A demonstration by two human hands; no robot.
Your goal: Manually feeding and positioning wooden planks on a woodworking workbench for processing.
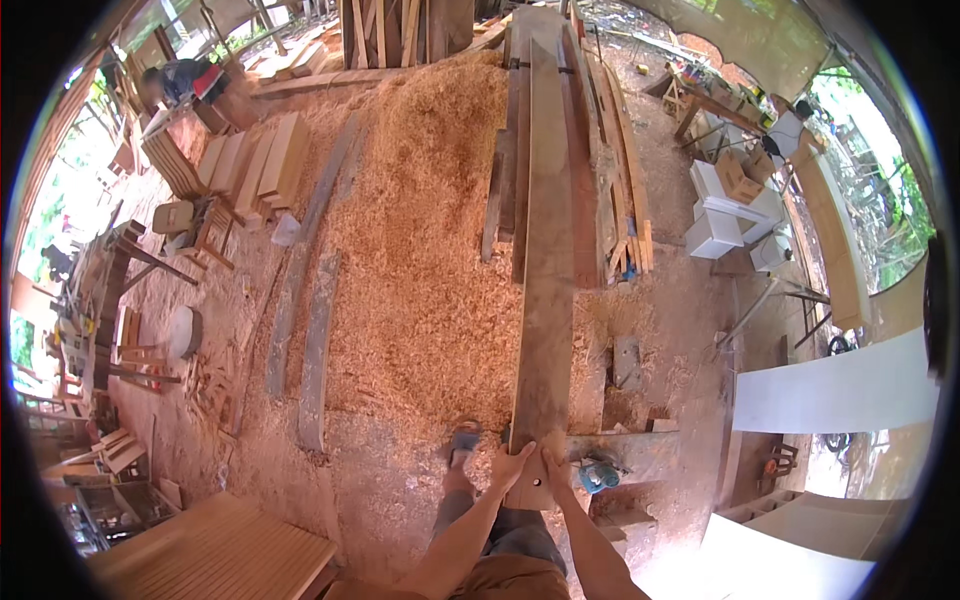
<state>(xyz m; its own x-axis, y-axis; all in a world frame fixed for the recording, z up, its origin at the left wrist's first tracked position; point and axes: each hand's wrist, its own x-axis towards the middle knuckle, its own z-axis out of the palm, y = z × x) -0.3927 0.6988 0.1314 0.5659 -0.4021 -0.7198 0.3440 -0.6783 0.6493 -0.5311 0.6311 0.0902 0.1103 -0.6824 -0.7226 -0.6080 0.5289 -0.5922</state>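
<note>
A long, wide wooden plank stretches away from me, its near end at my lap and its far end over a stack of boards. On its left edge my left hand is closed, thumb on the top face. My right hand grips the right edge just opposite. Between me and the hands a small dark hole shows near the plank's end. Beside my right hand a teal power tool rests on a low board. The fingers under the plank are hidden.
A large heap of wood shavings lies left of the plank. Two loose boards lie further left. Stacked timber runs along the far right side. A slatted wooden panel stands near left, white panels right. A person bends far left.
</note>
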